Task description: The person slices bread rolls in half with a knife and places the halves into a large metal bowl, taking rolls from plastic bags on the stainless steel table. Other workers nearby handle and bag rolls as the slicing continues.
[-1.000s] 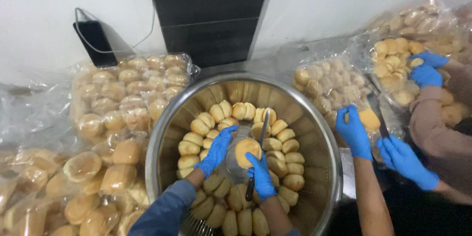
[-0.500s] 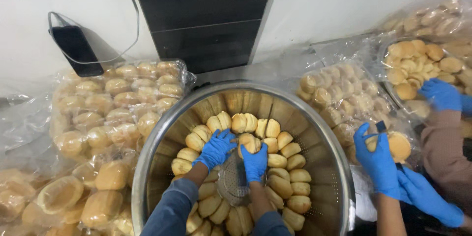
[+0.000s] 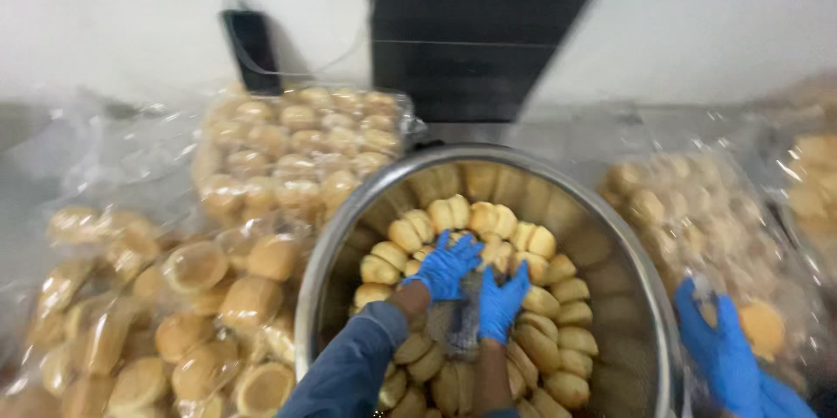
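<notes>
left hand (image 3: 446, 265) fingers spread, right hand (image 3: 501, 302) beside, palms down

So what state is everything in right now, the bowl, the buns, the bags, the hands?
Bowl: upright, lined with buns standing on edge in a ring.
Buns: unwrapped, packed close together.
Bags: clear plastic, full of buns, beside the bowl.
Left hand: blue-gloved, fingers spread on the buns.
Right hand: blue-gloved, pressed down inside the bowl.
Co-worker's hand: blue-gloved, holding a bun.

Bakery: bagged buns (image 3: 296, 152), steel bowl (image 3: 628, 244) of buns.
</notes>
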